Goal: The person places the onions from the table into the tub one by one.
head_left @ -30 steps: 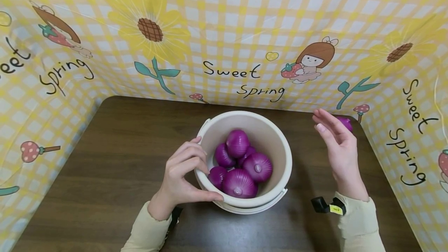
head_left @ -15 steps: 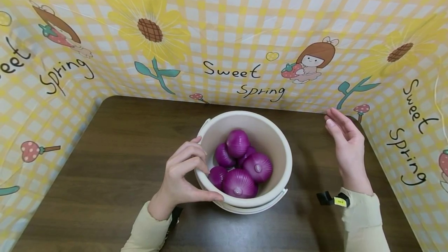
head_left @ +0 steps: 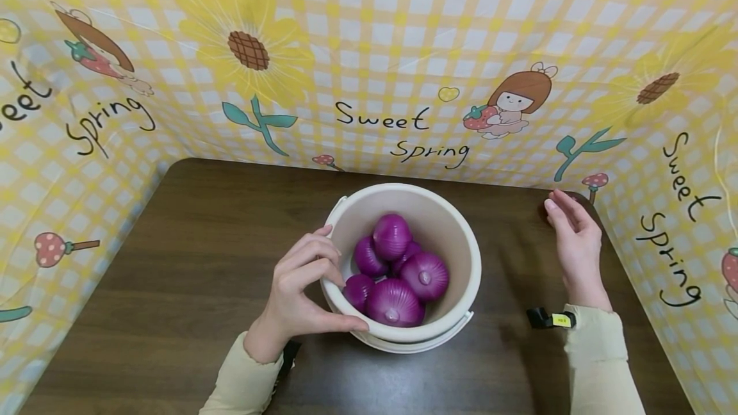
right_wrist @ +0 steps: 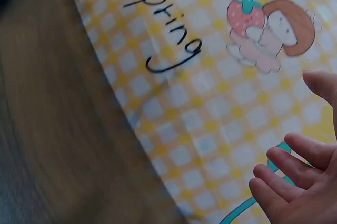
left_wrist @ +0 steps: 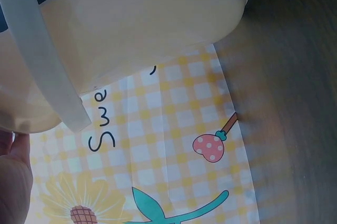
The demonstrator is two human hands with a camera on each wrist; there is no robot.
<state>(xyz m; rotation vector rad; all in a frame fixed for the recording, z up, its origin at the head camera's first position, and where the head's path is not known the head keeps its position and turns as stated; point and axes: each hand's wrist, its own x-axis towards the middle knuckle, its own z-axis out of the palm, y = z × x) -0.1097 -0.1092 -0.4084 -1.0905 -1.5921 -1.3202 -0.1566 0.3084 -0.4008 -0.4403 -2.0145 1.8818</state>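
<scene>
A cream plastic bucket [head_left: 469, 261] stands upright mid-table in the head view. Several purple onions [head_left: 423, 276] lie piled inside it. My left hand [head_left: 305, 284] grips the bucket's rim at the near left, its thumb along the front edge and its fingers at the left side. In the left wrist view the bucket's wall [left_wrist: 152, 29] fills the top. Near the table's far right corner is my right hand [head_left: 578, 242], its fingers slightly bent and spread from the thumb. The right wrist view shows those fingers [right_wrist: 295, 169] with nothing between them.
The bucket's white handle [head_left: 426, 343] hangs down around its front. Brown wood-grain table [head_left: 173, 261] spreads on both sides. Yellow checked cloth [head_left: 369, 50] with printed flowers and lettering rises along the back, left and right edges.
My right hand has moved right and lower, toward the table's far right corner. The onion that showed beyond it a second ago is out of sight. My left hand and the bucket stay put.
</scene>
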